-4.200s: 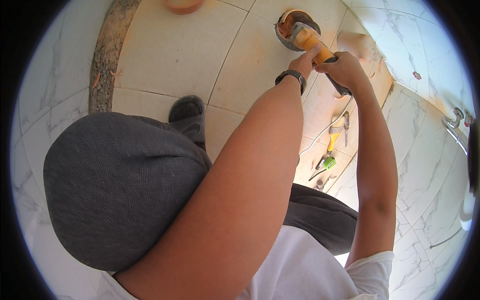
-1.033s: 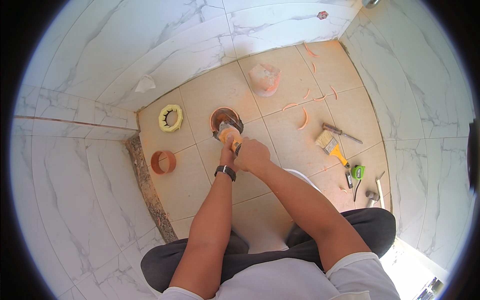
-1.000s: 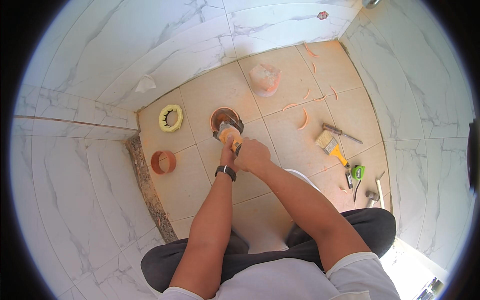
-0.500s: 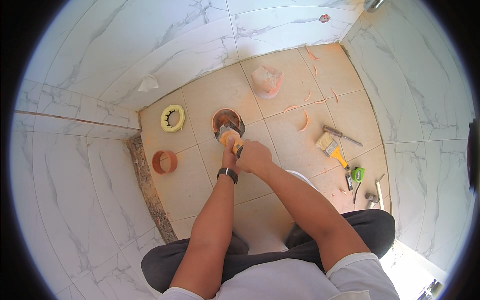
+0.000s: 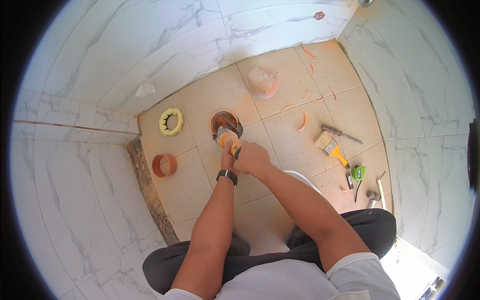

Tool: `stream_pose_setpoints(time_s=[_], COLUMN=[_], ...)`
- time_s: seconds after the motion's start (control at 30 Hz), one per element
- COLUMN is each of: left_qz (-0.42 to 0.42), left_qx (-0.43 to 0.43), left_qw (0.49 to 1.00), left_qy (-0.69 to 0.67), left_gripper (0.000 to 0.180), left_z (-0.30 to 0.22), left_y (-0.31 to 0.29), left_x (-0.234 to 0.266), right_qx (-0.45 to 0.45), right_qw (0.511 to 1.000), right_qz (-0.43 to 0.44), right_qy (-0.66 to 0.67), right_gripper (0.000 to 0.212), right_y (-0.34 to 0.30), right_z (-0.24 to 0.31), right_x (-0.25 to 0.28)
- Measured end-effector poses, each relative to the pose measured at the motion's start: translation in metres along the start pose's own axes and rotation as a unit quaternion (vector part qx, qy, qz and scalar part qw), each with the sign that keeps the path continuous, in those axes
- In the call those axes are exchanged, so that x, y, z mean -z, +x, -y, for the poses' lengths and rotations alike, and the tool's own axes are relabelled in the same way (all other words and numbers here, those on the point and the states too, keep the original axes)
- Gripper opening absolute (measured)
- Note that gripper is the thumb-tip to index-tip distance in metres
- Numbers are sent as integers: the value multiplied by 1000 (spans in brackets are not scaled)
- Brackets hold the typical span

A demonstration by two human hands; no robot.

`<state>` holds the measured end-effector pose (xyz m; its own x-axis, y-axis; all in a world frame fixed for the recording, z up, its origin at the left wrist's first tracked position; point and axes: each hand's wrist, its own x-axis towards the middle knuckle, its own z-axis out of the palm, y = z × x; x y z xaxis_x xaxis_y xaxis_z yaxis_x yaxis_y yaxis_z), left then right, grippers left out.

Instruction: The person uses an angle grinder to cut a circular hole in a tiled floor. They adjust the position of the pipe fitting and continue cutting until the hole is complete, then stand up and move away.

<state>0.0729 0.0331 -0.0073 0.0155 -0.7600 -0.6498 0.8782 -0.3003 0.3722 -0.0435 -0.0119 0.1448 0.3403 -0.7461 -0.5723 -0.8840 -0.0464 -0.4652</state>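
Both of my hands are closed around an orange angle grinder [image 5: 228, 137], held out in front of me over the tiled floor. My left hand [image 5: 227, 159], below a black wrist watch, wraps the tool's left side. My right hand [image 5: 251, 158] grips the rear of the body from the right. The grinder's dark guard and head sit at a round, orange-rimmed pipe opening [image 5: 223, 114] in the floor. The head hides part of that opening, and I cannot make out whether the disc touches the rim. A white cable [image 5: 304, 179] curves across the floor by my right forearm.
Left of the grinder lie a pale yellow ring [image 5: 171, 122] and an orange pipe piece [image 5: 164, 165]. Beyond it sits a dusty plastic bag [image 5: 263, 82]. Rightward are curved orange offcuts [image 5: 303, 121], a screwdriver [image 5: 342, 133], a paintbrush [image 5: 332, 148], a green tape measure [image 5: 358, 172] and a hammer [image 5: 373, 198].
The view has shifted slightly, so the floor and walls sit a little differently. Both hands keep their hold on the grinder, whose head stays at the pipe opening.
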Motion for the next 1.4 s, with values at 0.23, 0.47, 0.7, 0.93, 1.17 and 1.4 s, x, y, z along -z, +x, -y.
stream_pose_setpoints(time_s=[0.23, 0.47, 0.7, 0.93, 1.17, 1.4], left_qz=[20, 21, 24, 11, 3, -15], left_qx=[10, 8, 15, -2, 0, -12], left_qw=[1000, 1000, 1000, 1000, 1000, 1000], left_qy=[-2, -5, -13, 0, -28, -1], left_gripper=[46, 46, 47, 48, 46, 48], left_z=[-1, 2, 3, 5, 8, 1], left_y=[-2, 9, 13, 19, 15, 2], left_x=[0, 12, 17, 14, 8, -14], right_qx=[-9, -6, -6, -17, 2, 12], right_qw=[1000, 1000, 1000, 1000, 998, 999], right_qz=[10, -2, -12, -6, 19, 5], right_qy=[3, 2, 0, -23, -54, -45], right_gripper=[44, 43, 40, 41, 45, 51], right_y=[1, 2, -1, -2, 4, 3], right_z=[-1, -1, 2, 4, 0, -4], right_x=[-3, -6, -4, 1, 2, 0])
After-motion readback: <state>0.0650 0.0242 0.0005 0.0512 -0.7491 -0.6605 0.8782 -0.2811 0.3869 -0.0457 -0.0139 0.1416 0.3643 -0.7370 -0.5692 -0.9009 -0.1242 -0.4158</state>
